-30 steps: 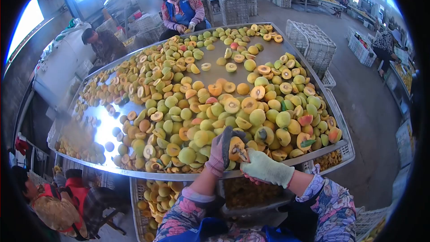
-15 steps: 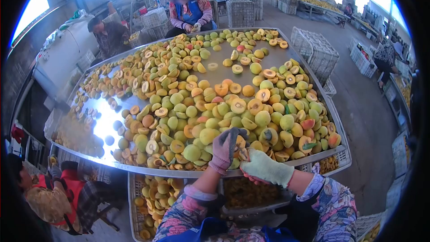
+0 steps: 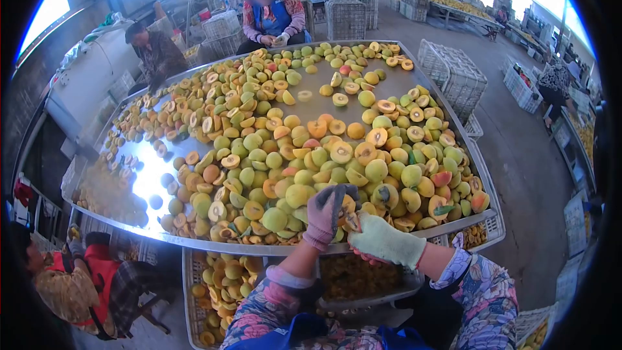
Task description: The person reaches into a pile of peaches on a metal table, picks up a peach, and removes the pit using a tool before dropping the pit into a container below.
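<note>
My left hand [image 3: 326, 215], in a pink and dark grey glove, is closed on a cut fruit half [image 3: 348, 206] at the table's near edge. Right beside it, my right hand [image 3: 387, 241] wears a pale green glove; its fingers are bent in at the same fruit, and whether they grip the fruit or something small is hidden. Whole and halved yellow-green fruits [image 3: 304, 175] are heaped on the metal table [image 3: 317, 94] beyond both hands, many halves showing brown pits.
Under the near edge stand a crate of fruit halves [image 3: 188, 298] and a darker bin [image 3: 369, 299]. A person [image 3: 272, 16] sits across the table, another [image 3: 155, 55] leans in at the far left, and a third [image 3: 84, 279] sits at lower left. Crates [image 3: 453, 74] stand at right.
The view has shifted slightly. My hands stay together on the fruit. The person at the far left has leaned and reached toward the table.
</note>
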Action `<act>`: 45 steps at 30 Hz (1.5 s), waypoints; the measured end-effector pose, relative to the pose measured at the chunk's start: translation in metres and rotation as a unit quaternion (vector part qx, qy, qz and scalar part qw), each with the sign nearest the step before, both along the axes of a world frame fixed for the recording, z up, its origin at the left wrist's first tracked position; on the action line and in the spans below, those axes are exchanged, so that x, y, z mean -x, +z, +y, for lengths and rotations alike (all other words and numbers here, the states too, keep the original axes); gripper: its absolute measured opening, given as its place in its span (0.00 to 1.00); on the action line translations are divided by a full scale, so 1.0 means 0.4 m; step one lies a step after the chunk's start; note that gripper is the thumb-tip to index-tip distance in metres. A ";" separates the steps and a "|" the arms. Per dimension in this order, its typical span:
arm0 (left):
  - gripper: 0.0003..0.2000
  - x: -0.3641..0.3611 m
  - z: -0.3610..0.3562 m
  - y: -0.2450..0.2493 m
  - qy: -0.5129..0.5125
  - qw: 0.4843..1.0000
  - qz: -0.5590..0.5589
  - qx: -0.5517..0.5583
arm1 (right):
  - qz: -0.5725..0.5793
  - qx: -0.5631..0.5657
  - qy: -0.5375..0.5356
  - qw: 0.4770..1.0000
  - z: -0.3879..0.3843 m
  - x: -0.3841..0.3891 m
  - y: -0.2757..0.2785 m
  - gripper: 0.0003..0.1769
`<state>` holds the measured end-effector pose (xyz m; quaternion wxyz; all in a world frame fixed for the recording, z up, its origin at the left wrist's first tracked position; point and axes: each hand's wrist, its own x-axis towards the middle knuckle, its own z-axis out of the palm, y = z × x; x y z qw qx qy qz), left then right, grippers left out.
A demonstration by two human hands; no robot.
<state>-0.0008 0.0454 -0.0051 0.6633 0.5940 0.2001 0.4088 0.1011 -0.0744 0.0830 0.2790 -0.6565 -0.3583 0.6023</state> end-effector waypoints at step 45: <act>0.17 -0.007 -0.020 0.023 -0.042 0.992 -0.062 0.099 | 0.159 0.038 -0.073 0.984 -0.006 0.016 -0.041 0.07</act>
